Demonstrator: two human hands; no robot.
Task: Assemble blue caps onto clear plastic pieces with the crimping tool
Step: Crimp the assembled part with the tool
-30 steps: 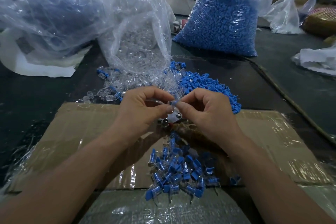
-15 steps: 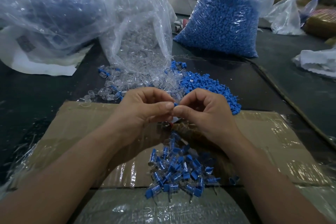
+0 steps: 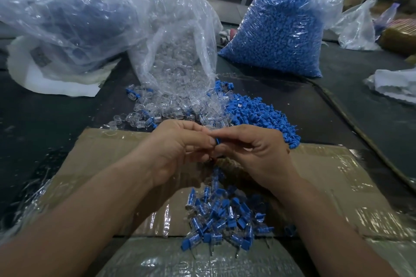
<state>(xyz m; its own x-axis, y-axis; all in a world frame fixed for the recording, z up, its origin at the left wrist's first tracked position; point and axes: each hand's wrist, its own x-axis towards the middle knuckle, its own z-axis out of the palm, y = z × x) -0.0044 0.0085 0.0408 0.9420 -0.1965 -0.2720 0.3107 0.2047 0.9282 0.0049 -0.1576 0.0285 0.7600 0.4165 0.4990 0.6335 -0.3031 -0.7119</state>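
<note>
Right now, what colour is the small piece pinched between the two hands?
The piece is blue; the head view shows it.

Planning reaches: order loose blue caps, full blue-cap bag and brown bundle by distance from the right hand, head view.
1. Loose blue caps, just behind the right hand.
2. Full blue-cap bag, farther back.
3. Brown bundle, far right rear.

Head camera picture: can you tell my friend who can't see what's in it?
The left hand and right hand pinch a small blue cap together above a taped cardboard sheet. Assembled pieces lie heaped nearer the person; loose clear pieces and loose blue caps lie beyond.
</note>
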